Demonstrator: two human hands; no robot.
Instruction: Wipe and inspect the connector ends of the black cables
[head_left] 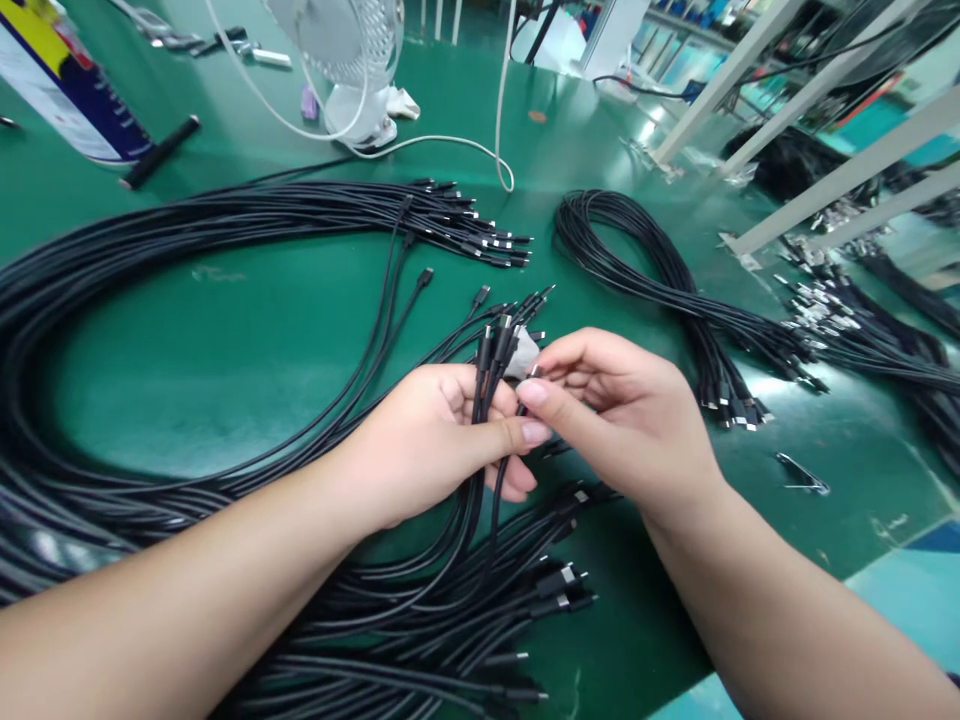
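Observation:
My left hand is closed around several black USB cables, their plug ends pointing up between thumb and fingers. My right hand pinches the plug end of one cable between thumb and forefinger, close beside that bunch. A small whitish cloth-like scrap shows at the right fingertips; which fingers hold it I cannot tell. Below the hands lies a large heap of black cables with metal-tipped plugs. Another long bundle of cables curves round from the left behind my hands.
Coiled black cables lie at the right, near more cables with silver plugs. A nail clipper rests on the green table. Behind stand a white fan with a white cord, a spray can and a black marker.

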